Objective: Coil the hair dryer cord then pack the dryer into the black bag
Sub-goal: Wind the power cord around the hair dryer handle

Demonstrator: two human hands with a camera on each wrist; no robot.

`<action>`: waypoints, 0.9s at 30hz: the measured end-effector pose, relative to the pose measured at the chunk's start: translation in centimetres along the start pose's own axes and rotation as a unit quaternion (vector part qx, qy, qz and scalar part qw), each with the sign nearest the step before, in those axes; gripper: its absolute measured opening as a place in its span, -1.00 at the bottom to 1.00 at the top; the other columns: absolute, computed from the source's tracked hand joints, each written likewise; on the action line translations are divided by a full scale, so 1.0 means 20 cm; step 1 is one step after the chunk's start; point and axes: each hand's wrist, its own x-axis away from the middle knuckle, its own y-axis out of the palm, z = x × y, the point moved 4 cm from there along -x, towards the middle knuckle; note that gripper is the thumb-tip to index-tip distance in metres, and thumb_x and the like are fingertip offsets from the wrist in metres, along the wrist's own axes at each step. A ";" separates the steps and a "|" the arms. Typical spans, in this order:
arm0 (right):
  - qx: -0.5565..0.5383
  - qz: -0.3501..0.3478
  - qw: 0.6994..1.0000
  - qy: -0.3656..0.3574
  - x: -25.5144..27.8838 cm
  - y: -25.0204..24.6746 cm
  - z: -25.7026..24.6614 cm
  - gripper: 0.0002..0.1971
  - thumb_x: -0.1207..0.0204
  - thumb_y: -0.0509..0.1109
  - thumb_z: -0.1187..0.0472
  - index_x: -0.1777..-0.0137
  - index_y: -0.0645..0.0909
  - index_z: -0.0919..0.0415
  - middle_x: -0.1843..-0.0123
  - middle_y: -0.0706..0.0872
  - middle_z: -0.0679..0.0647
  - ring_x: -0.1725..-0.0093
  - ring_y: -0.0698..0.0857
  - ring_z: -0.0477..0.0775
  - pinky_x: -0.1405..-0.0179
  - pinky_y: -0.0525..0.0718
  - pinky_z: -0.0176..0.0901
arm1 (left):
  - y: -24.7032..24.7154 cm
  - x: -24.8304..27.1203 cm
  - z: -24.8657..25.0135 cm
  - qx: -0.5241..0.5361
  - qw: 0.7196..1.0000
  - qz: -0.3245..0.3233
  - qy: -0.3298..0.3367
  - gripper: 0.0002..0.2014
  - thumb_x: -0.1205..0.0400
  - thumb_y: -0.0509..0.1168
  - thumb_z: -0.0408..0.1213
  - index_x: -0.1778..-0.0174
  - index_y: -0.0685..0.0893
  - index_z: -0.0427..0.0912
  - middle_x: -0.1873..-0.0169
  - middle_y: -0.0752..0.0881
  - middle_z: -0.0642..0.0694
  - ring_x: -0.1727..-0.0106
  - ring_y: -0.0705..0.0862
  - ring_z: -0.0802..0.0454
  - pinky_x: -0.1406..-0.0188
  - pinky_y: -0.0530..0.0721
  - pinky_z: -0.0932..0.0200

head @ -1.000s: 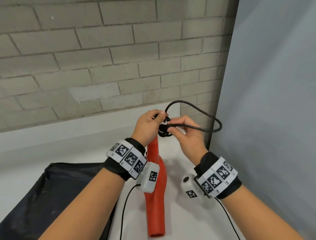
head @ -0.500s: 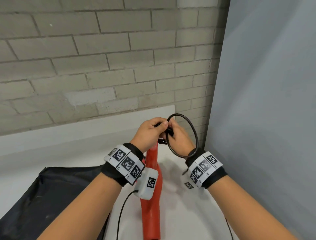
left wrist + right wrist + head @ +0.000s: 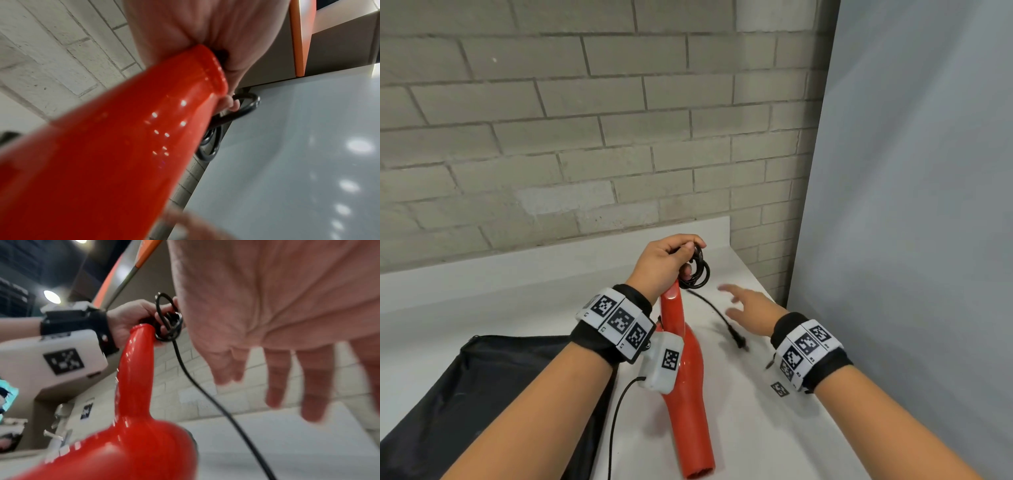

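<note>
The white counter [image 3: 739,394] carries a black bag [image 3: 482,394] at the left. Beside it stands the red dryer [image 3: 688,394], handle up. The left hand [image 3: 664,263] grips the coiled cord [image 3: 697,270] at the handle's top. The right hand [image 3: 750,308] hovers near, fingers spread, holding nothing.

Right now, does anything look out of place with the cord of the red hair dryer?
Yes. The left hand holds the black cord coil at the red hair dryer handle, but the plug end trails loose below the open right hand.
</note>
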 end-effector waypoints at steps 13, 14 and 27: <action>-0.237 0.055 0.950 -0.198 -0.06 0.02 -0.26 -0.72 -0.55 0.30 0.32 -0.18 0.58 -0.01 -0.03 0.67 -0.18 -0.03 0.64 -0.33 -0.14 0.57 -0.17 | -0.03 0.03 0.00 -0.023 0.999 -0.023 0.000 -0.77 -0.64 0.19 -0.36 0.19 0.71 -0.01 0.65 0.55 0.09 0.59 0.49 0.22 0.48 0.55 0.43; -0.251 0.058 0.945 -0.203 -0.06 0.03 -0.27 -0.68 -0.54 0.29 0.36 -0.15 0.55 -0.08 -0.05 0.67 -0.17 -0.13 0.65 -0.17 -0.23 0.59 -0.06 | -0.04 0.02 0.00 -0.025 1.000 -0.017 0.000 -0.77 -0.63 0.19 -0.36 0.20 0.71 0.00 0.59 0.58 0.07 0.54 0.53 0.23 0.43 0.58 0.43; -0.177 0.143 0.969 -0.093 -0.13 -0.06 -0.17 -0.78 -0.57 0.12 0.42 -0.07 0.58 0.33 0.15 0.64 0.20 0.35 0.59 -0.02 0.49 0.50 -0.56 | -0.04 -0.01 -0.03 -0.052 0.998 -0.003 -0.026 -0.92 -0.48 0.40 -0.38 0.19 0.70 -0.11 0.46 0.62 0.03 0.61 0.51 0.30 0.48 0.49 0.43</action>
